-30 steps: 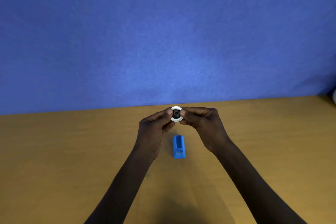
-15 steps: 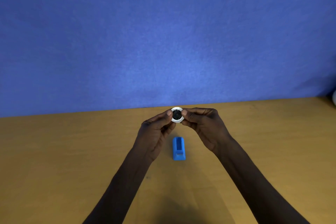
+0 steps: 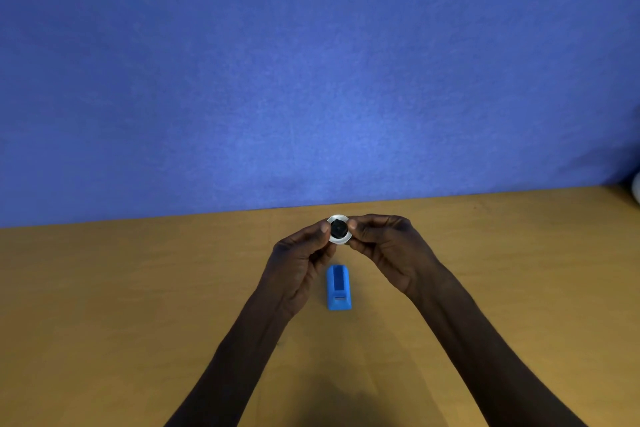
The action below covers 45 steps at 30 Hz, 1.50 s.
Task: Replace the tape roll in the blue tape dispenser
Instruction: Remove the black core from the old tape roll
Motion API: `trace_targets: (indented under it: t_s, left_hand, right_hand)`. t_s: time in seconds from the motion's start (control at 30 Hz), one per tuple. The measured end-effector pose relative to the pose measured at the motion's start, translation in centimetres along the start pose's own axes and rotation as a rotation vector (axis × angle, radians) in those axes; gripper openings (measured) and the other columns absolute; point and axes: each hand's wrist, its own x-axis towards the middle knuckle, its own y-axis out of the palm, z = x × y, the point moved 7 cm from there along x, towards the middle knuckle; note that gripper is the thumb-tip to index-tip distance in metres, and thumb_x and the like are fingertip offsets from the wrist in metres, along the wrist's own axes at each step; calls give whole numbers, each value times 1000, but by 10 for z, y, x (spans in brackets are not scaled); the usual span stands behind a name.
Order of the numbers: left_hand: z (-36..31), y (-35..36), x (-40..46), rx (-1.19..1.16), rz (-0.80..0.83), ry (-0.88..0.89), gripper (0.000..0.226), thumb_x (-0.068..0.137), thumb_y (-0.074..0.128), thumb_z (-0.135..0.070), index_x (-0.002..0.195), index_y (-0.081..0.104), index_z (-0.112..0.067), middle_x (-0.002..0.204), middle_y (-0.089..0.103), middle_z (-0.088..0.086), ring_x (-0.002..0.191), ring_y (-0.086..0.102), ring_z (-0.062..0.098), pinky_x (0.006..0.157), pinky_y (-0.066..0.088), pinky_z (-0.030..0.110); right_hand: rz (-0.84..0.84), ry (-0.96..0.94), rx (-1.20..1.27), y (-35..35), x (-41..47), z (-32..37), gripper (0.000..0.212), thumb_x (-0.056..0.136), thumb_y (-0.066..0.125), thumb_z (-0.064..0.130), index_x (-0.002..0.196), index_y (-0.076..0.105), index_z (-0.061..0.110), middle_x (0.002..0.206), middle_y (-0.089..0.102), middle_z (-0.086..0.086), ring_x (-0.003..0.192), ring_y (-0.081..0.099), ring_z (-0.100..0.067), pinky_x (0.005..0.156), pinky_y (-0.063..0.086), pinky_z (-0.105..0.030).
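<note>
A small white tape roll (image 3: 338, 240) with a black hub in its centre is held up between both hands above the table. My left hand (image 3: 300, 258) pinches its left edge with thumb and fingertips. My right hand (image 3: 384, 250) pinches its right edge the same way. Below the hands, the blue tape dispenser (image 3: 338, 287) lies on the wooden table (image 3: 104, 305), its slot open and holding no roll. The dispenser is touched by neither hand.
A blue wall (image 3: 311, 80) rises at the table's far edge. A pale rounded object (image 3: 636, 188) shows partly at the right border, at the table's back corner.
The two hands and the roll have stayed almost in place; the roll looks slightly turned between the fingertips. The dispenser has not moved.
</note>
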Motion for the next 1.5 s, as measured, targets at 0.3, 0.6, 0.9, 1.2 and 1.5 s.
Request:
trace_targets:
  t_s: [0.3, 0.6, 0.9, 1.2, 1.5]
  left_hand:
    - [-7, -2, 7, 84, -103, 179, 27, 72, 76, -22, 98, 82, -15, 102, 81, 5, 98, 74, 12, 77, 58, 21]
    - [-6, -4, 15, 108, -147, 137, 20, 76, 77, -27, 95, 83, -22, 103, 81, 0, 105, 71, 12, 87, 51, 26]
    - [-6, -5, 22, 53, -166, 93, 32, 83, 76, -20, 114, 71, -13, 96, 81, 7, 92, 78, 17, 70, 60, 25]
    - [-12, 9, 23, 326, -122, 229, 18, 94, 66, -26, 98, 80, -16, 100, 81, 9, 99, 76, 22, 80, 62, 29]
    - [-6, 9, 27, 454, -130, 259, 19, 87, 75, -21, 102, 79, -11, 93, 81, 8, 96, 77, 21, 82, 62, 35]
  right_hand:
    - [-42, -395, -494, 14, 4, 22, 28, 88, 69, -1, 116, 71, 4, 108, 76, -14, 95, 73, -17, 84, 61, -30]
    - [-104, -767, -858, 23, -4, 28, 35, 84, 76, 7, 119, 71, 12, 102, 75, 8, 92, 72, -3, 77, 56, -13]
    - [-83, -766, -834, 21, 4, 34, 19, 91, 70, 13, 109, 69, 21, 100, 73, 9, 92, 71, -2, 75, 60, -22]
    - [-133, -828, -941, 11, 4, 39, 30, 84, 75, 4, 114, 71, 9, 104, 74, -7, 91, 72, -16, 76, 62, -30]
    - [-91, -781, -948, 2, 4, 31, 37, 81, 76, -4, 117, 71, 5, 105, 72, -11, 95, 72, -18, 79, 62, -32]
